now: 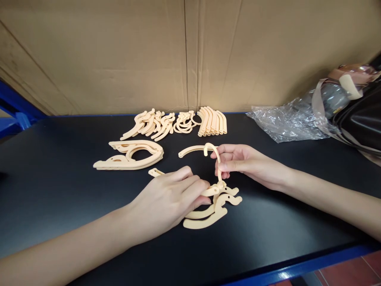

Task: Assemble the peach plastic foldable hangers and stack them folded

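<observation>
The pieces are cream-coloured parts of folding clothes hangers. My left hand is closed around a slim hanger bar, whose holed ends stick out on both sides of the fingers. Between thumb and fingers of my right hand is a curved hanger hook, its lower end touching the holed end of the bar. Two notched hanger arms lie on the black table just below, partly under my left hand. Another curved bar lies behind the hook, its right end hidden by my right fingers.
Folded hangers lie stacked at left. Along the back are piles of notched arms, loose hooks and a row of curved bars. Clear plastic wrap and a black bag sit at right. Cardboard stands behind.
</observation>
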A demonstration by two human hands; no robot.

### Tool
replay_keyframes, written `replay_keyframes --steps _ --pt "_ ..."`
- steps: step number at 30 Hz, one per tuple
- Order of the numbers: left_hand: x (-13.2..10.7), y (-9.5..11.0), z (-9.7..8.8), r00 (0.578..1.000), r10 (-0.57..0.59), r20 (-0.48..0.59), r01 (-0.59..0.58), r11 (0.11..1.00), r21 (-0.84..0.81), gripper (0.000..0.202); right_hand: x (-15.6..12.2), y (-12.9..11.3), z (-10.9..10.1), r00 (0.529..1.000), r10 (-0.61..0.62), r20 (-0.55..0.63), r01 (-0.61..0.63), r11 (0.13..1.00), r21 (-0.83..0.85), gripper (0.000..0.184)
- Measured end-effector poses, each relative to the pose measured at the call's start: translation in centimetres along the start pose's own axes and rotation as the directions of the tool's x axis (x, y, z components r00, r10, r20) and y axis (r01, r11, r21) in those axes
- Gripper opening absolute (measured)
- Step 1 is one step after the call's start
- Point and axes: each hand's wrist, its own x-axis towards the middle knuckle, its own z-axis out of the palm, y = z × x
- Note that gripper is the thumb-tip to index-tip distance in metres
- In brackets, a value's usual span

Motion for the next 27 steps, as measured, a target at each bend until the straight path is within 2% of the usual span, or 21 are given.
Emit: replay_keyframes --steps 12,27 --pt "-0.33 -0.18 0.43 0.998 0.039 -0.043 -0.036 0.997 0.072 0.019 -0.18 0.2 0.44 0.994 -0.012 -0.109 0.008 0.999 -0.034 0.019" --pt "-0.44 -0.16 0.45 1.0 0.018 0.006 -0.019 0.995 0.094 0.02 -0.29 0.29 0.84 0.984 -0.021 -0.178 0.011 0.998 -0.055 0.018"
